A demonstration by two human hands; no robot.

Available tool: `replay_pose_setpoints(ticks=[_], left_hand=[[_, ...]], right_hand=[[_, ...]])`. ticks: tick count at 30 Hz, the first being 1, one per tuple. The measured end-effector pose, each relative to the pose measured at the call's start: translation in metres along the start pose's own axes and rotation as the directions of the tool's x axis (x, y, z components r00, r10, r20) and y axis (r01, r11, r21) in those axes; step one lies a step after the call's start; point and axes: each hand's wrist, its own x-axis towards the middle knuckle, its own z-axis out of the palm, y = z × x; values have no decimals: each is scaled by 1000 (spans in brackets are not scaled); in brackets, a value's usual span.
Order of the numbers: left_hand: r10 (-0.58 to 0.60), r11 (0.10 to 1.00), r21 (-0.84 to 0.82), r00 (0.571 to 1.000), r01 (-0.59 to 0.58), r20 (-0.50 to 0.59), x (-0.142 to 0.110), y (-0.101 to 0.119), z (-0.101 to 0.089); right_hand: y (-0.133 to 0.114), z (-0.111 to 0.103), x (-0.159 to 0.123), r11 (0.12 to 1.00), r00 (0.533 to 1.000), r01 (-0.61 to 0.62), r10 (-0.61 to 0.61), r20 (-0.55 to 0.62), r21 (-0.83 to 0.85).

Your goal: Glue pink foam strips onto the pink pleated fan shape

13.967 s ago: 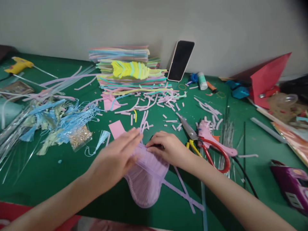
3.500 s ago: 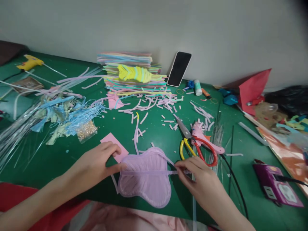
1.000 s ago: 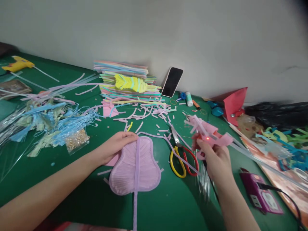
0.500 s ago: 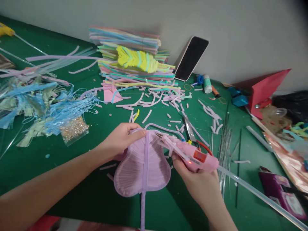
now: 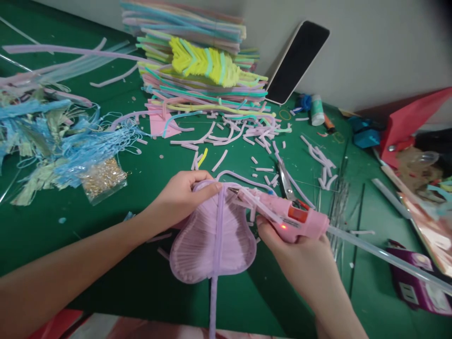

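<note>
A lilac fan-shaped piece (image 5: 197, 245) made of pipe cleaners, with a long stem (image 5: 213, 301) down its middle, is held above the table. My left hand (image 5: 187, 193) pinches its upper left edge, thumb in front beside the central stem. My right hand (image 5: 300, 254) is wrapped round a pink hot glue gun (image 5: 278, 205) with a lit red light. Its metal nozzle points left, at the upper edge of the fan, right of the stem; whether it touches I cannot tell. A long clear glue stick (image 5: 374, 252) sticks out of the gun's back.
Scissors (image 5: 285, 181) and lilac offcuts lie just beyond the gun. Pipe cleaner bundles (image 5: 197, 28) and a leaning phone (image 5: 298, 61) stand at the back. Blue tassels (image 5: 88, 155) and a bag of gold bits (image 5: 104, 179) are left; wires (image 5: 339, 207) and a purple box (image 5: 420, 282) right.
The view has tilted down and come closer, so the things at the back sit higher. Both hands keep their grips, and the nozzle stays near the fan's top edge.
</note>
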Motion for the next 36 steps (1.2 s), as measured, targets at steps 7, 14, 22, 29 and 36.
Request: replay_pose_setpoints(ticks=[7,14,22,29,36], left_hand=[[11,1000,28,1000,-11,-2,0,-1,0],[2,999,54,1000,-2,-6,1,-4,1],[-13,999,43,1000,13,0,1,-3,1],[-5,998,63,1000,6,-10,0,-3,1],[-11,998,61,1000,12,-16,0,-4,2]], right_hand=[[12,-19,7,938,959,276,-257,117,-208],[14,-27,20,905,930,366,-350,110,-215],[19,-20,16,983,959,161,-176,224,82],[16,-21,17,963,950,267,-255,178,-43],[8,-28,20,918,942,334,-324,83,-213]])
